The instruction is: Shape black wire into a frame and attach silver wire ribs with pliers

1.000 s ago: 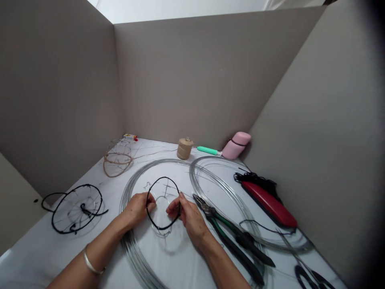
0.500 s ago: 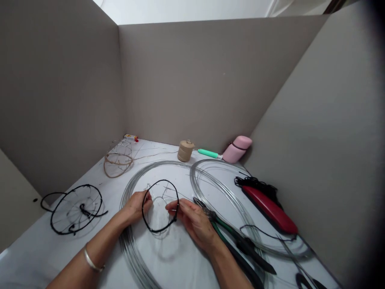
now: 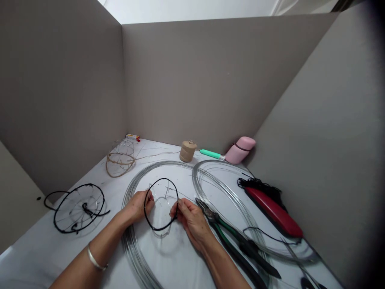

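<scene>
A small wire frame with a black ring [image 3: 161, 181] on top is held just above the white table, inside a big coil of silver wire [image 3: 132, 188]. My left hand [image 3: 136, 206] pinches the ring's left side. My right hand [image 3: 190, 219] pinches its right side with thumb and fingers closed. Thin silver wires of the frame hang below the ring between my hands.
Green-handled pliers [image 3: 231, 235] lie just right of my right hand. A second silver coil [image 3: 210, 164], a red case [image 3: 275, 210] with black cord, a pink case [image 3: 240, 149], a green pen [image 3: 210, 153], a twine spool [image 3: 187, 150], a black wire frame [image 3: 78, 206] and a tan one [image 3: 119, 162] surround them. Grey partitions wall three sides.
The black ring has turned and narrowed between my hands; my right hand has shifted slightly left and closed tighter on its right side. The left hand keeps its hold.
</scene>
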`<state>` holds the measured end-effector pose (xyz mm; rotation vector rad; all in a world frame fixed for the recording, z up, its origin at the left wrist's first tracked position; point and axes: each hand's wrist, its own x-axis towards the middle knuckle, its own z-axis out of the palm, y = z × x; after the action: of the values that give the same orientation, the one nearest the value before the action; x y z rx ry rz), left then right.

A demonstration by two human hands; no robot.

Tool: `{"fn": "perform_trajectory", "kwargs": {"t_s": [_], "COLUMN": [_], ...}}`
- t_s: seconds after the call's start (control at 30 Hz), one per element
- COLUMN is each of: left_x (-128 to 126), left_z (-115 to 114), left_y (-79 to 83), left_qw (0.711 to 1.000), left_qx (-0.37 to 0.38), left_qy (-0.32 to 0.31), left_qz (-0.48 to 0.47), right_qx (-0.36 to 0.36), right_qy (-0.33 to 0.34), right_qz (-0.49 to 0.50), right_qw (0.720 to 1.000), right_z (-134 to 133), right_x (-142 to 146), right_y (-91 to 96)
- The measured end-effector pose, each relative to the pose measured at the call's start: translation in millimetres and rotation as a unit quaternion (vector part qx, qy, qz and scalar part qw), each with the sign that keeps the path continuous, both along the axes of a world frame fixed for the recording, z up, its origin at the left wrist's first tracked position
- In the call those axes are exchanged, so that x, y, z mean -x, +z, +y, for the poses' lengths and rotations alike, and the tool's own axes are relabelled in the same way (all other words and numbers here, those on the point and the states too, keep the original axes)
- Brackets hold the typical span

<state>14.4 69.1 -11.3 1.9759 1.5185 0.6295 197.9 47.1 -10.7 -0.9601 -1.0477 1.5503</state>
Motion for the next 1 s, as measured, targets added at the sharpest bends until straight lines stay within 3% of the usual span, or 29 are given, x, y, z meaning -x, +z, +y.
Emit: {"fn": "perform_trajectory", "kwargs": {"t_s": [0.63, 1.0], "left_x": [-3.0, -0.3], "left_z": [4.9, 2.6], "left_y": [9.8, 16.7], "left_qw": [0.998, 0.999], "left_qx": [0.006, 0.036], "left_qy": [-0.013, -0.037], "left_qz": [0.067, 0.012], "right_qx": [0.025, 0.025], "right_qy": [-0.018, 0.026], "right_qz": [-0.022, -0.001], "right_qw": [0.999, 0.999], "right_z": [0.7, -1.0], "right_x": [-3.0, -8.6], "right_y": [1.8, 3.9]}}
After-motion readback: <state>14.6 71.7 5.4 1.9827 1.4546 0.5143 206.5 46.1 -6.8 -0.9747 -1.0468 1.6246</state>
